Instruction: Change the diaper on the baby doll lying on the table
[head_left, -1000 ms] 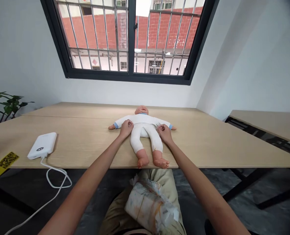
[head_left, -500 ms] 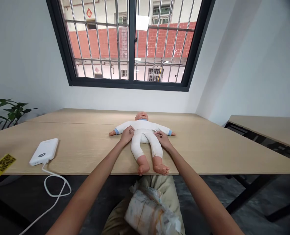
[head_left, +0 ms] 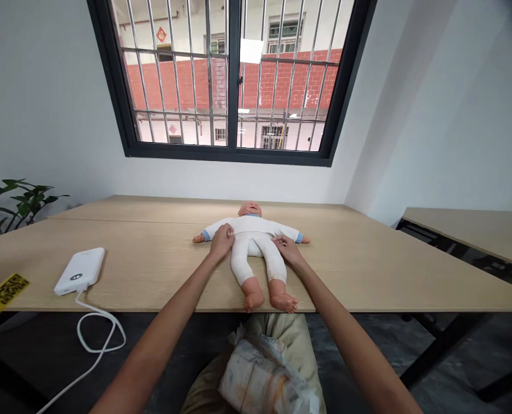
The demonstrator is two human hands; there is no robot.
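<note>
A baby doll [head_left: 251, 227] lies on its back on the table, its head away from me and its feet by the front edge. It wears a white top with blue cuffs and collar, and white cloth on the legs; the feet are bare. My left hand [head_left: 222, 238] is closed at the left side of the doll's waist, pinching the edge of the top. On the opposite side my right hand [head_left: 287, 247] pinches the hem of the top, fingers pointing inward. The fingertips are partly hidden against the cloth.
A white power bank [head_left: 80, 270] with a white cable [head_left: 103, 339] lies on the left of the wooden table [head_left: 368, 276]. A plastic-wrapped bundle [head_left: 260, 374] rests on my lap. A plant [head_left: 20, 201] stands far left; a second table [head_left: 467, 230] is at the right.
The view has tilted up slightly, so everything sits a little lower. Both hands stay at the doll's waist; the left has shifted slightly outward.
</note>
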